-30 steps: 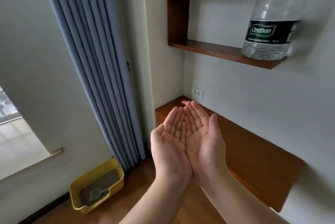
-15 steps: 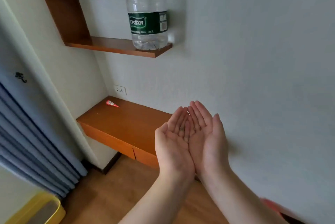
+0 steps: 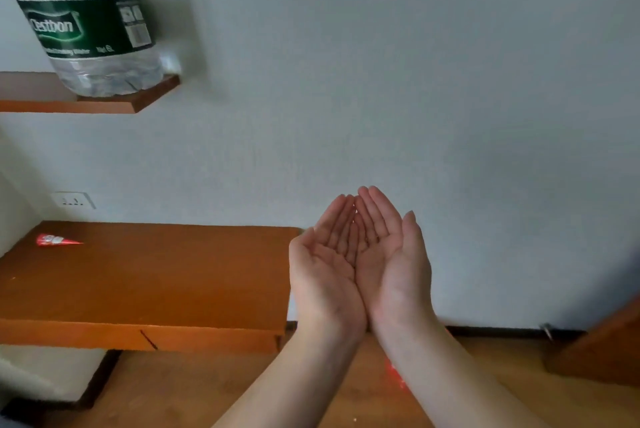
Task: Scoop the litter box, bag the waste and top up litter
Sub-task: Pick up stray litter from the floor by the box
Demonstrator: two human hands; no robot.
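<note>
Left hand (image 3: 325,275) and right hand (image 3: 391,264) cupped palm-up, edges touching, fingers relaxed, holding nothing visible; just right of wooden desk (image 3: 145,282). Litter box out of view. Water bottle (image 3: 90,29) on shelf (image 3: 104,105) above the desk.

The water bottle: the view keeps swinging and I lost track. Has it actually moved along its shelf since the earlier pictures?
No. The water bottle still stands at the right end of its shelf; only the camera turned.

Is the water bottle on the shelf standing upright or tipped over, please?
Upright: the water bottle stands on its base on the shelf, label level.
</note>
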